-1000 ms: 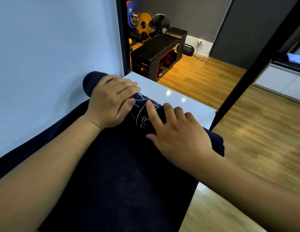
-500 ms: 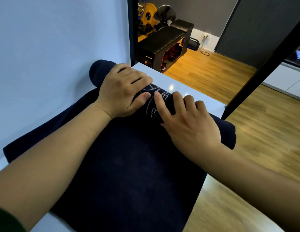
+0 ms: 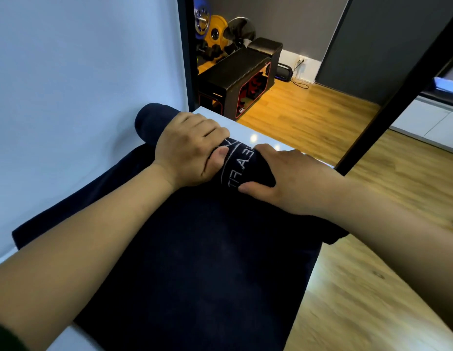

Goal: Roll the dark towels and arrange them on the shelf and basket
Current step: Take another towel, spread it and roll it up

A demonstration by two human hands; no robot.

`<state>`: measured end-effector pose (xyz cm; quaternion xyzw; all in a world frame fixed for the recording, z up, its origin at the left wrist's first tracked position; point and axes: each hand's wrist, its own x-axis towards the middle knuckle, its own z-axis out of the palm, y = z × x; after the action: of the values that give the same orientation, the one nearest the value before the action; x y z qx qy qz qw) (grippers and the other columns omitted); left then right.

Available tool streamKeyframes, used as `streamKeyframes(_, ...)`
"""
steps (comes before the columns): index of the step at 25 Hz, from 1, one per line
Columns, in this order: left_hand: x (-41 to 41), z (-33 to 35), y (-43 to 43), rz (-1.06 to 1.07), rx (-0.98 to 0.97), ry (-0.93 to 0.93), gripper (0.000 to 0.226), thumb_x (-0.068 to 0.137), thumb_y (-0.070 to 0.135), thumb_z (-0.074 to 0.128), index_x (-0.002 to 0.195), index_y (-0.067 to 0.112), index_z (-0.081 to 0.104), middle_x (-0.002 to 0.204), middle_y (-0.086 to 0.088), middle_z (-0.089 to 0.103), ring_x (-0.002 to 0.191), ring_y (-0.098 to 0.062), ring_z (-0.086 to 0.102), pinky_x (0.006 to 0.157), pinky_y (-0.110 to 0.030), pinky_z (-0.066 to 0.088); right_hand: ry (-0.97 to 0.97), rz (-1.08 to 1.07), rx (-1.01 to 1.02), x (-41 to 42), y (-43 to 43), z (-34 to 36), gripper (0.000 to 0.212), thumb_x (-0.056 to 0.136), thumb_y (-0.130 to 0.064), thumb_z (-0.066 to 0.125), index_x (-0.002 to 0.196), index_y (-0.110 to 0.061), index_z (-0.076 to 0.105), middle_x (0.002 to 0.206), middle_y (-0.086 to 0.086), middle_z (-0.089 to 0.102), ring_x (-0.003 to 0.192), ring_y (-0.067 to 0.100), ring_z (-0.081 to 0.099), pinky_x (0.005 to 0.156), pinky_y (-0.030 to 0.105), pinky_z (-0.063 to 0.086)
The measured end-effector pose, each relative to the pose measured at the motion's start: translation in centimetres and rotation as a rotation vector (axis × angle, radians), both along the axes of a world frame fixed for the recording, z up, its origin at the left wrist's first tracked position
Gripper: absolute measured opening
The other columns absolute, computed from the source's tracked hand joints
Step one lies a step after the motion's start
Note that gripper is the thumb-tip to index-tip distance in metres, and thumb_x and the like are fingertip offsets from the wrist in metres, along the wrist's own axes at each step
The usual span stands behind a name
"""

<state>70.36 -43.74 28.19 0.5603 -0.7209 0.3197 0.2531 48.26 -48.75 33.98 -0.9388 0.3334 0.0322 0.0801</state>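
Note:
A dark navy towel [image 3: 195, 262] lies spread over a white shelf surface [image 3: 248, 130], its far end wound into a thick roll [image 3: 243, 165] with white lettering on it. My left hand [image 3: 190, 153] grips the left part of the roll, fingers curled over the top and thumb pressed against the near side. My right hand [image 3: 288, 176] grips the right part of the roll, fingers wrapped over its far side and thumb underneath at the near side. The left end of the roll [image 3: 152, 120] sticks out beside the wall.
A pale blue wall [image 3: 81, 84] stands close on the left. A black post [image 3: 397, 97] rises diagonally at the right edge of the surface. Beyond lie a wooden floor [image 3: 309, 115], a black bench [image 3: 238, 79] and coloured weight plates [image 3: 215, 31].
Both hands have curled tighter round the roll. The right hand went from flat fingers on top to wrapping over it. The roll has turned toward me and grown thicker.

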Motion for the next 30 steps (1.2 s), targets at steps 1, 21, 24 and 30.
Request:
streamKeyframes(1,-0.1,0.1,-0.6,-0.001,0.004,0.006,0.048,0.099,0.037,0.028,0.096,0.008,0.067,0.087,-0.01,0.067,0.077,-0.031,0.06,0.074,-0.042,0.044,0.019,0.008,-0.003,-0.1,-0.8,-0.2,0.074,0.081,-0.078,0.044,0.133,-0.026,0.036,0.11,0.002,0.061,0.096,0.024,0.059,0.079,0.038,0.051)
streamKeyframes(21,-0.9,0.1,5.2,0.119,0.18,0.003,0.058,0.1,0.046,0.03,0.139,0.011,0.053,0.142,-0.014,0.053,0.135,-0.035,0.045,0.113,-0.068,0.015,-0.106,0.024,-0.356,-1.5,9.5,-4.5,0.087,0.091,-0.068,0.029,0.152,-0.007,0.029,0.156,0.036,0.014,0.146,0.052,0.01,0.118,0.062,0.01)
streamKeyframes(24,-0.8,0.1,5.7,0.083,0.124,-0.027,0.059,0.099,0.046,0.03,0.128,0.006,0.062,0.129,-0.015,0.063,0.12,-0.036,0.058,0.109,-0.059,0.032,-0.114,0.121,-0.329,-2.3,13.1,-4.6,0.078,0.088,-0.062,0.036,0.146,-0.01,0.044,0.153,0.036,0.025,0.143,0.055,0.019,0.115,0.062,0.016)
streamKeyframes(30,-1.0,0.2,4.8,0.076,0.098,0.023,0.059,0.099,0.046,0.028,0.124,0.006,0.064,0.124,-0.013,0.066,0.114,-0.035,0.06,0.103,-0.052,0.037,-0.095,-0.003,-0.203,-1.0,4.2,2.3,0.08,0.084,-0.071,0.05,0.149,-0.031,0.027,0.136,0.005,0.049,0.123,0.03,0.046,0.096,0.045,0.042)
